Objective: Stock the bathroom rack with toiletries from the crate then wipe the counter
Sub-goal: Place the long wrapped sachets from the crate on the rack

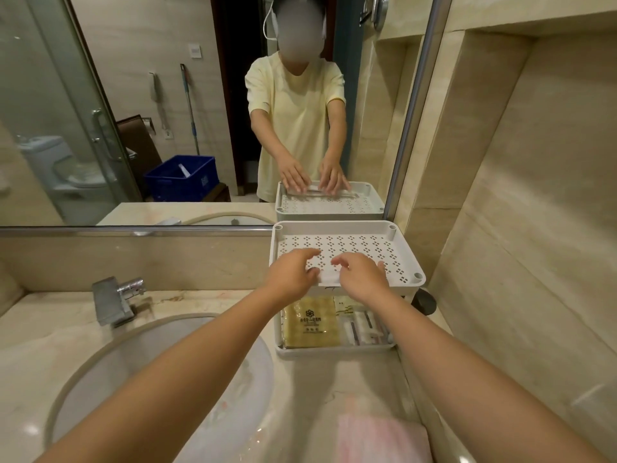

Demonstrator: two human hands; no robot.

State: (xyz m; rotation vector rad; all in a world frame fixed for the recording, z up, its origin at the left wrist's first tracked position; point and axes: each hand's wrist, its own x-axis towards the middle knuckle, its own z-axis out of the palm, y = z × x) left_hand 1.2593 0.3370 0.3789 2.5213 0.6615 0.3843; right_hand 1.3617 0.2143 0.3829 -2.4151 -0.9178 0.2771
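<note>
A white two-tier rack stands on the counter right of the sink. Its perforated top tray (350, 243) holds a pale flat packet (329, 277) at the front edge. My left hand (293, 275) and my right hand (362, 279) hover over that packet with their fingertips touching it; the mirror shows the fingers lying fairly straight on it. The lower tray (334, 350) holds a gold packet (310, 324) and several clear-wrapped items (365, 329). The blue crate (182, 178) appears only in the mirror, on the floor behind me.
A round sink (160, 379) with a chrome faucet (113, 302) fills the counter's left. A pink cloth (380, 439) lies on the counter near the front edge. The tiled wall rises close on the right, and the mirror stands just behind the rack.
</note>
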